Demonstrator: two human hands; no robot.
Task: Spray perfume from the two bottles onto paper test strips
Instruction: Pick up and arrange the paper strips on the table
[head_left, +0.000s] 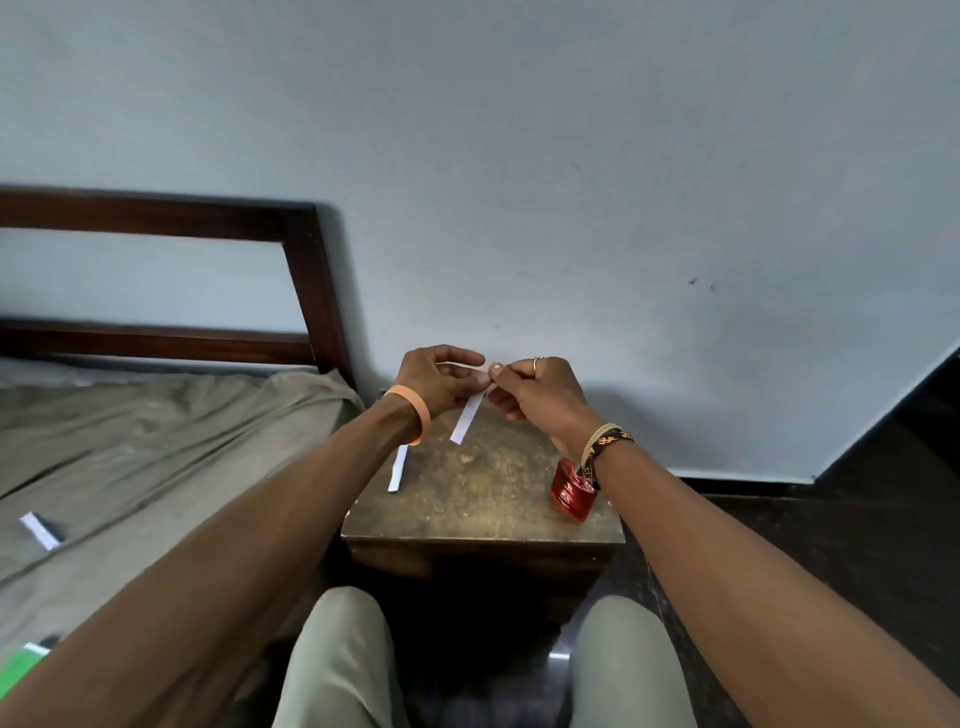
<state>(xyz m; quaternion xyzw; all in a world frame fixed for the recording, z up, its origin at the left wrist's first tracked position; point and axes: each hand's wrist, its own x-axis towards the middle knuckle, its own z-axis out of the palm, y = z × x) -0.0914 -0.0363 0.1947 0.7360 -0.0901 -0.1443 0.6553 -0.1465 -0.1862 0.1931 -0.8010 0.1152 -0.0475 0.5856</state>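
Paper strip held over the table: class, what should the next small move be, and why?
Probably free the right hand from the paper strip, leaving it pinched in the left hand, and reach down for the red bottle. Both hands pinch the strip, and the bottle stands untouched on the table near the right wrist, so nothing can spray yet.

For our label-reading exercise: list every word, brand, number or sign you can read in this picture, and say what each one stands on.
No text here can be read.
On the red bottle: pale marks, too blurred to read.
On the woven wristband: orange pattern, perhaps letters, unreadable.
On the held strip, pinched by the left hand and right hand: no print visible.
On the table strip: no print visible.
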